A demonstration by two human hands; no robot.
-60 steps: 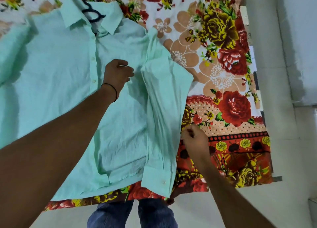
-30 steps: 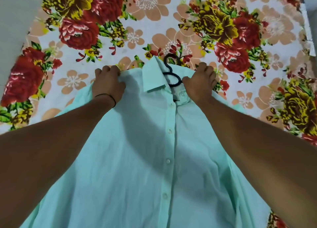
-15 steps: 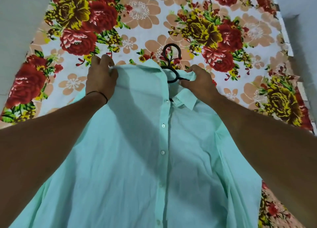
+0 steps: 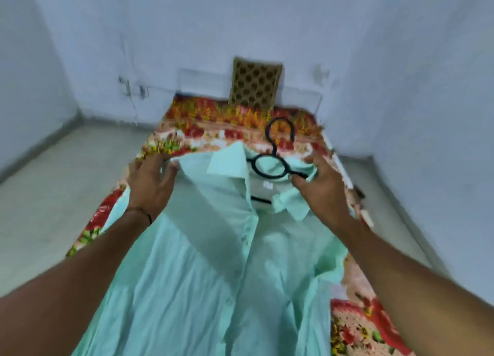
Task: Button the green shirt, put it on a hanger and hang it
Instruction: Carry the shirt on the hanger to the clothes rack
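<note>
The green shirt (image 4: 203, 270) is buttoned down its front and spread toward me over the floral sheet. A black hanger (image 4: 268, 166) sits inside its neck, with the ring and the hook standing out above the collar. My left hand (image 4: 149, 180) lies over the shirt's left shoulder, fingers fairly straight and reaching past the shoulder edge. My right hand (image 4: 319, 184) pinches the right shoulder fabric beside the collar, where the hanger's arm runs into the cloth. The frame is blurred by motion.
The floral sheet (image 4: 213, 120) covers a low mattress that runs back to a pale blue wall. A brown lattice panel (image 4: 255, 81) stands on that wall behind it. Grey floor (image 4: 50, 190) lies to the left, with a narrow strip on the right.
My view has swung up toward the far wall. The shirt's neck and the hanger have come up with my hands. My left fingers have loosened from a grip to lying over the shoulder.
</note>
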